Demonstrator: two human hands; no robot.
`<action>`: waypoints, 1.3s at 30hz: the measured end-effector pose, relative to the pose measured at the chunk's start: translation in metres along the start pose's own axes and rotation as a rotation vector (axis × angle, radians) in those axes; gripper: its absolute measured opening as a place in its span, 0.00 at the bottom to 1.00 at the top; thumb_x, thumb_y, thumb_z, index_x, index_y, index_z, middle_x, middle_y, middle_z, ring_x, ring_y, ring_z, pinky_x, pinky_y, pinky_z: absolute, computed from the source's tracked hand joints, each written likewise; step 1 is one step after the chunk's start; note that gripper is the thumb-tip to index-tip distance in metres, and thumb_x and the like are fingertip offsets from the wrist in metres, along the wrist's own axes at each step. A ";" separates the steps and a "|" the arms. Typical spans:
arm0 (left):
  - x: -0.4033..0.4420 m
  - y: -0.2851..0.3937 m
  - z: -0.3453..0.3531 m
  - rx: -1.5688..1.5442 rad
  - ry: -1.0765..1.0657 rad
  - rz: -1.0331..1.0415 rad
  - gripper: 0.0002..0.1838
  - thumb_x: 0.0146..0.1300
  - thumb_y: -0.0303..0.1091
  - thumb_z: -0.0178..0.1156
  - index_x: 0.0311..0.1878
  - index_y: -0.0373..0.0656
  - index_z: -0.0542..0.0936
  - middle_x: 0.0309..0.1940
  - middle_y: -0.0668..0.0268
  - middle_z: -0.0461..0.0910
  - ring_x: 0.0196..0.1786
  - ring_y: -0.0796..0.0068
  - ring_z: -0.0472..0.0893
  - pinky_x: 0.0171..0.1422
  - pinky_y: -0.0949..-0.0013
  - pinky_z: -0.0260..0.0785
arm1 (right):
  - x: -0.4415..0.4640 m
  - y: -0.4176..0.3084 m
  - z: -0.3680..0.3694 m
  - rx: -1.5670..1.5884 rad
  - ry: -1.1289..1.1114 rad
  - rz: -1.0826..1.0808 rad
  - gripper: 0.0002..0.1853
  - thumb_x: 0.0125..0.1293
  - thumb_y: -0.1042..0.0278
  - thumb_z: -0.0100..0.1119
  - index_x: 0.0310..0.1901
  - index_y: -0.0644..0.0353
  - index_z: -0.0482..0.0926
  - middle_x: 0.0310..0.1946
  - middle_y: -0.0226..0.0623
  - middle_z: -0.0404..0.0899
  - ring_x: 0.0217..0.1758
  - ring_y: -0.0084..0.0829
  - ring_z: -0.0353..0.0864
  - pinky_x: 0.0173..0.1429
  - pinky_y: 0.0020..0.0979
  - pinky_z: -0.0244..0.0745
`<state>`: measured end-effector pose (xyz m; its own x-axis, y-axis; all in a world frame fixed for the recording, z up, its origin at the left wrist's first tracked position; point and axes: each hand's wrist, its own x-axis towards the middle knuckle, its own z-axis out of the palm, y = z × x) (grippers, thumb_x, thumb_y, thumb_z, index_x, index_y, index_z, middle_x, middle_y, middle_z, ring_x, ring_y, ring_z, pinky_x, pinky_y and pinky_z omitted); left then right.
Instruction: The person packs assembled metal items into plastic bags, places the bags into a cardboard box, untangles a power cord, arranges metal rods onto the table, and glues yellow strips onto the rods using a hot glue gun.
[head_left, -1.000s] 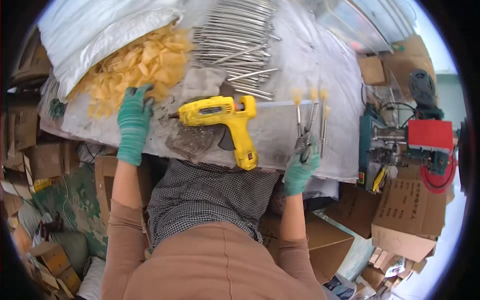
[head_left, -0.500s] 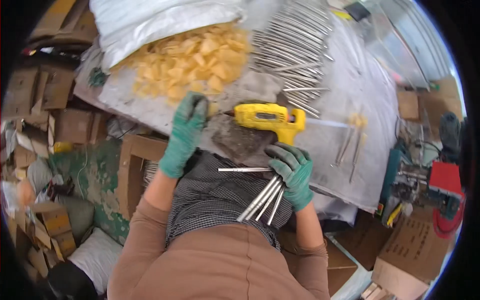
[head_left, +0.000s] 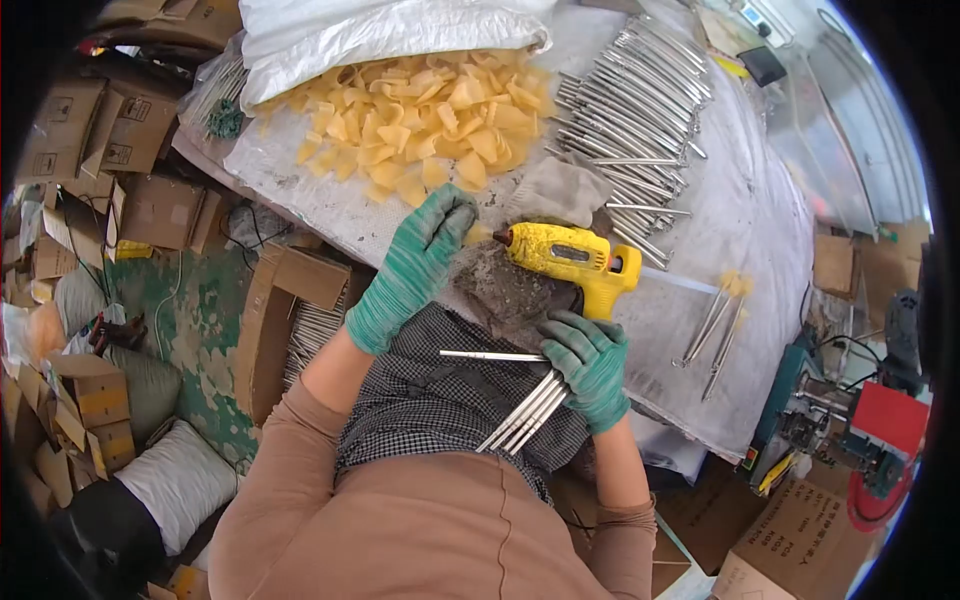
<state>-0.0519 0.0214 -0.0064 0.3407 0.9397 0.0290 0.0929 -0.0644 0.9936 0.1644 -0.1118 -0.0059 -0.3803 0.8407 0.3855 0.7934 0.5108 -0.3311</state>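
Observation:
My left hand (head_left: 425, 250), in a green glove, is closed in a pinch on a small yellow piece (head_left: 476, 236), mostly hidden, beside the nozzle of a yellow glue gun (head_left: 560, 250). The gun lies on its side over a dark, crusted block (head_left: 515, 290). Just below its handle, my right hand (head_left: 590, 370), also gloved, is closed around several thin metal rods (head_left: 525, 412) that fan out over my lap. One rod (head_left: 490, 355) sticks out to the left, apart from the bundle. Whether the right fingers also press the gun's handle I cannot tell.
A heap of curved yellow pieces (head_left: 430, 120) spills from a white sack (head_left: 400, 25). Many metal rods (head_left: 635, 110) lie in a row at the back. Rods with yellow ends (head_left: 715, 330) rest at the right. A grey cloth (head_left: 560, 190) sits behind the gun. Cardboard boxes (head_left: 290, 320) stand around.
My left hand has come closer to the glue gun's nozzle with the yellow piece. The rods in my right hand now lie closer together. The whole view has shifted slightly.

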 end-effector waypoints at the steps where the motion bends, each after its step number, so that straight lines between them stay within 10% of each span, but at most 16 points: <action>1: 0.001 -0.001 0.000 0.000 0.000 -0.003 0.08 0.71 0.34 0.49 0.41 0.40 0.73 0.31 0.73 0.70 0.35 0.84 0.66 0.41 0.79 0.62 | -0.002 -0.002 0.000 -0.022 -0.014 0.021 0.11 0.43 0.64 0.63 0.32 0.51 0.79 0.43 0.29 0.82 0.50 0.31 0.81 0.47 0.36 0.73; 11: 0.013 -0.002 -0.006 -0.097 -0.107 -0.094 0.12 0.72 0.40 0.49 0.42 0.41 0.74 0.33 0.75 0.70 0.36 0.85 0.66 0.43 0.80 0.62 | -0.002 -0.001 -0.001 0.051 0.025 0.071 0.14 0.43 0.62 0.64 0.35 0.50 0.81 0.38 0.27 0.80 0.46 0.29 0.80 0.41 0.33 0.68; 19: -0.006 0.005 -0.010 -0.291 -0.140 -0.209 0.12 0.72 0.44 0.50 0.44 0.45 0.75 0.32 0.79 0.69 0.34 0.89 0.65 0.38 0.83 0.60 | 0.006 -0.022 -0.002 -0.141 0.081 0.336 0.30 0.43 0.67 0.60 0.54 0.47 0.80 0.20 0.34 0.65 0.23 0.38 0.68 0.31 0.36 0.62; 39: -0.020 0.002 0.010 0.132 -0.040 0.123 0.10 0.72 0.35 0.48 0.42 0.37 0.72 0.31 0.68 0.70 0.36 0.79 0.70 0.44 0.76 0.65 | 0.006 -0.035 -0.015 -0.074 0.061 0.295 0.28 0.49 0.56 0.62 0.55 0.52 0.79 0.23 0.32 0.70 0.25 0.35 0.73 0.31 0.36 0.63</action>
<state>-0.0488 -0.0004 -0.0061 0.3942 0.9079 0.1428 0.1690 -0.2244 0.9597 0.1415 -0.1269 0.0208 -0.1006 0.9372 0.3339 0.8986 0.2296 -0.3739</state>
